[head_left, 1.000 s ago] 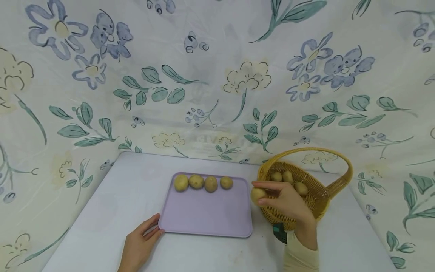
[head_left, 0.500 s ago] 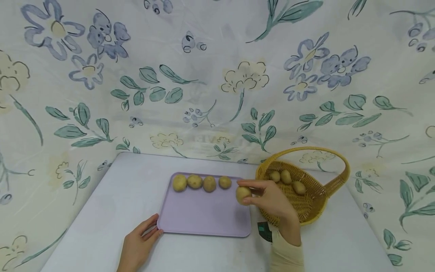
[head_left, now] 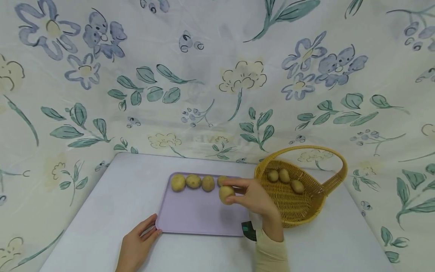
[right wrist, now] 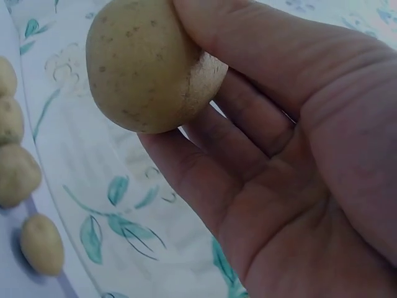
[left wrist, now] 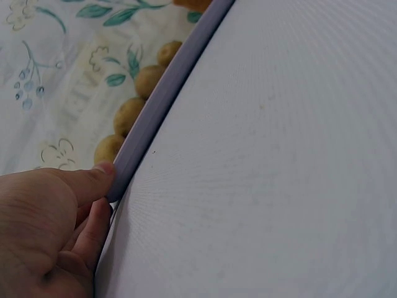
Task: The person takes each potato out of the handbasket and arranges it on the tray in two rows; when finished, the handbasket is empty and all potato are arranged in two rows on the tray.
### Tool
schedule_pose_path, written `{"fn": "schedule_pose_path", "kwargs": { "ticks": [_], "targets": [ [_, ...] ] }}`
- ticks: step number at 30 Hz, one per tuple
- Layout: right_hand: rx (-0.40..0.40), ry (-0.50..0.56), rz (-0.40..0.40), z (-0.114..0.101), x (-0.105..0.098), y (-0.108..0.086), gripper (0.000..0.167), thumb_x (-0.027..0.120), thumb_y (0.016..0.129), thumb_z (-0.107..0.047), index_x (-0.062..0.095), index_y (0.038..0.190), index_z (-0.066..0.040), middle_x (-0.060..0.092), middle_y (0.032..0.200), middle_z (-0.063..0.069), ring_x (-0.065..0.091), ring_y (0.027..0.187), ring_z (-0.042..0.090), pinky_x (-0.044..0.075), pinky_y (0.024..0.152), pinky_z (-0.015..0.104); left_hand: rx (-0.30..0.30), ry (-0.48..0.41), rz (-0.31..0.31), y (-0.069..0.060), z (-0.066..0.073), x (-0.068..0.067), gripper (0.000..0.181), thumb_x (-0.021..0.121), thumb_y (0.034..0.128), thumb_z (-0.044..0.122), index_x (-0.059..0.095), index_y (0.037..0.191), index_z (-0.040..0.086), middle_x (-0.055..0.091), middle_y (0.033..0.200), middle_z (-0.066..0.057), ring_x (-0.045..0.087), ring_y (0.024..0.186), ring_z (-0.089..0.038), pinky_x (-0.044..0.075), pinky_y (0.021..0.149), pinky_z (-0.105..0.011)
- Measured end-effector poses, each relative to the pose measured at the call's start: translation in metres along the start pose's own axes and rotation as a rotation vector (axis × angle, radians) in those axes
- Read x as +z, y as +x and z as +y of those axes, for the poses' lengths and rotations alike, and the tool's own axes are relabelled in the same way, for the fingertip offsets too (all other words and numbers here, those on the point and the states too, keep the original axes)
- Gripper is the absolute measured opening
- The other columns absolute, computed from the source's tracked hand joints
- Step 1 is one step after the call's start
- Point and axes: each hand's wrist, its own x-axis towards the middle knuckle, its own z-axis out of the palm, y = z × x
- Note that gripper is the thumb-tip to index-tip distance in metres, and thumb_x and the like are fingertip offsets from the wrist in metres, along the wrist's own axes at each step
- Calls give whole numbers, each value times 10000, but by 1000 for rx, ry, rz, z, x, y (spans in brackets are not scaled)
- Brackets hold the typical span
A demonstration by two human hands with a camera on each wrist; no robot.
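A light purple tray (head_left: 197, 215) lies on the table with a row of several potatoes (head_left: 193, 181) along its far edge. My right hand (head_left: 256, 198) pinches another potato (head_left: 225, 194) between thumb and fingertips, held above the tray's right part. That held potato (right wrist: 146, 68) shows closely in the right wrist view, smooth and yellowish with small brown specks. It partly hides the rightmost potato of the row in the head view. At the tray's near left corner, my left hand (head_left: 136, 243) holds the rim with thumb and fingers, seen also in the left wrist view.
To the tray's right stands a yellow wicker basket (head_left: 317, 215) with a high arched handle, holding 3 potatoes (head_left: 284, 175). A white table (head_left: 119, 189) bears everything, and a floral cloth (head_left: 210, 94) hangs behind it.
My right hand has carried the potato leftward, from the basket's left rim to above the tray. The left hand stays at the tray's corner, and the row of potatoes is unchanged.
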Motion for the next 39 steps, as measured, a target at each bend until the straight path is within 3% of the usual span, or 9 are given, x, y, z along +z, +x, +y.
{"fn": "schedule_pose_path", "kwargs": {
  "ticks": [7, 11, 23, 28, 39],
  "targets": [
    [-54, 16, -13, -1, 19, 13, 504, 841, 820, -74, 684, 1293, 6, 646, 1398, 160, 584, 1334, 324, 575, 1061, 252, 8, 1, -5, 1, 0, -1, 528, 794, 872, 28, 627, 1373, 17, 654, 1358, -221, 696, 1042, 2, 565, 847, -24],
    [-95, 29, -3, 0, 32, 21, 506, 840, 812, -48, 679, 1285, 33, 649, 1384, 188, 624, 1282, 328, 591, 1043, 268, -1, -8, -12, 1, 0, -1, 534, 790, 874, 19, 621, 1380, 17, 648, 1368, -222, 633, 1025, 92, 564, 849, -23],
    [-130, 89, -12, 3, 70, 44, 483, 834, 812, -17, 687, 1270, 35, 683, 1300, 203, 661, 1183, 201, 598, 1019, 233, -18, -21, -13, 1, 1, -1, 538, 787, 872, 8, 617, 1382, 10, 644, 1374, -215, 604, 1020, 131, 565, 857, -28],
    [-104, 100, 1, 3, 86, 51, 487, 828, 819, -13, 683, 1284, 19, 678, 1324, 174, 653, 1215, 227, 584, 1029, 212, -27, -26, -14, 1, -1, -1, 539, 790, 874, 19, 617, 1384, 14, 642, 1376, -219, 609, 1016, 129, 565, 855, -27],
    [-50, 104, 21, 11, 107, 62, 463, 835, 818, -16, 705, 1263, -1, 699, 1311, 133, 653, 1235, 278, 580, 1042, 224, 16, -12, -5, -1, 1, -1, 530, 789, 868, 6, 622, 1371, 0, 652, 1363, -221, 663, 1075, 5, 571, 859, -37]
  ]
}}
